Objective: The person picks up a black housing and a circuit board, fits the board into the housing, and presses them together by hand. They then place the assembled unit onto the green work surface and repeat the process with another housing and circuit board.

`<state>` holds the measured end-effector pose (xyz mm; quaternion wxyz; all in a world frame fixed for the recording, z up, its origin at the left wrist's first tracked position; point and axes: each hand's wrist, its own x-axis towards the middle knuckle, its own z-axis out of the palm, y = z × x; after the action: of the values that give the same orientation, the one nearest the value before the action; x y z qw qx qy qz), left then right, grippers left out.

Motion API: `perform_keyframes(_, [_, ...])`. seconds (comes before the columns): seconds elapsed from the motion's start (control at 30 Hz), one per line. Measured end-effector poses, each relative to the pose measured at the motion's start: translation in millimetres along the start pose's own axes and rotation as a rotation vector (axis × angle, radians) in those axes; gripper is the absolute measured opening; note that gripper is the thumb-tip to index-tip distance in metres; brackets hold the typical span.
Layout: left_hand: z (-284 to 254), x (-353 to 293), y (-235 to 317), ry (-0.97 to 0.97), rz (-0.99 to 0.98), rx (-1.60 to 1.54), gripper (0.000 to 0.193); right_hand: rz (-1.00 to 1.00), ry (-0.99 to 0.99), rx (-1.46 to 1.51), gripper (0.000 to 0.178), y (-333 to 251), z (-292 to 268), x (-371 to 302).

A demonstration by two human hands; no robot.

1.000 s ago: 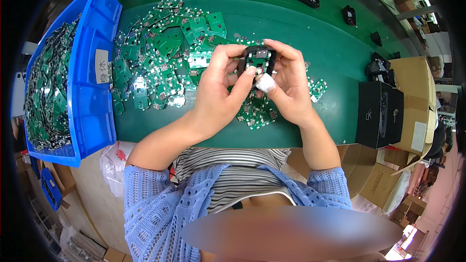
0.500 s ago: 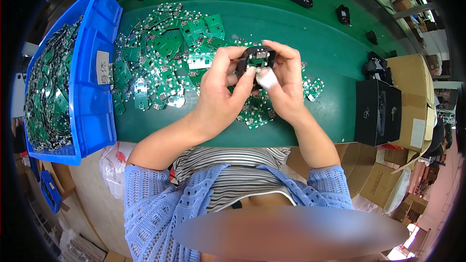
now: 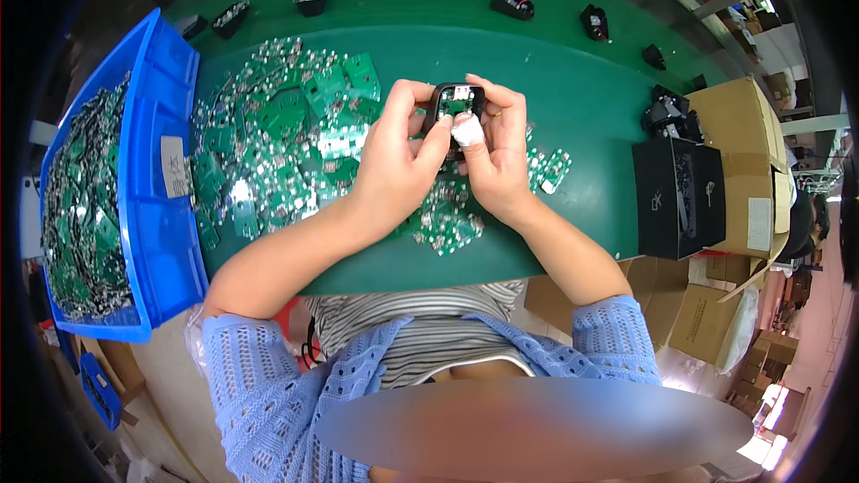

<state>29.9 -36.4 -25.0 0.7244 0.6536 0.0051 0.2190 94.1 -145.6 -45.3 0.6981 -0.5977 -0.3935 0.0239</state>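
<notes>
Fingers (image 3: 420, 98) of both hands pinch 1 small black housing (image 3: 455, 104), held above the green bench (image 3: 573, 98) with a green board seated inside it. Largest item: blue bin (image 3: 165, 215) at far left, full of green circuit boards. Next: loose pile of circuit boards (image 3: 286, 143) spread on the bench, left of and under the hands. Left hand (image 3: 394, 170) grips the housing's left edge, right hand (image 3: 497, 156) its right edge; right thumb wears a white wrap (image 3: 467, 130).
</notes>
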Motion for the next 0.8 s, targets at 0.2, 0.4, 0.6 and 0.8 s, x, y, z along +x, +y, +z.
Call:
perform_keyframes(0.2, [-13, 115, -41, 0.087, -0.016, 0.508, 0.029, 0.106, 0.180, -0.544, 0.031, 59, -76, 87])
perform_keyframes(0.4, [-29, 213, -83, 0.218, -0.276, 0.902, 0.034, 0.622, 0.359, -1.047, 0.044, 121, -134, 160])
perform_keyframes(0.6, [-23, 213, -93, 0.240, 0.225, 1.330, 0.042, 0.489, 0.305, -0.751, 0.021, 142, -122, 161])
perform_keyframes(0.8, [9, 173, -75, -0.088, 0.324, 0.698, 0.054, -0.016, 0.174, -0.546, 0.011, 92, -96, 143])
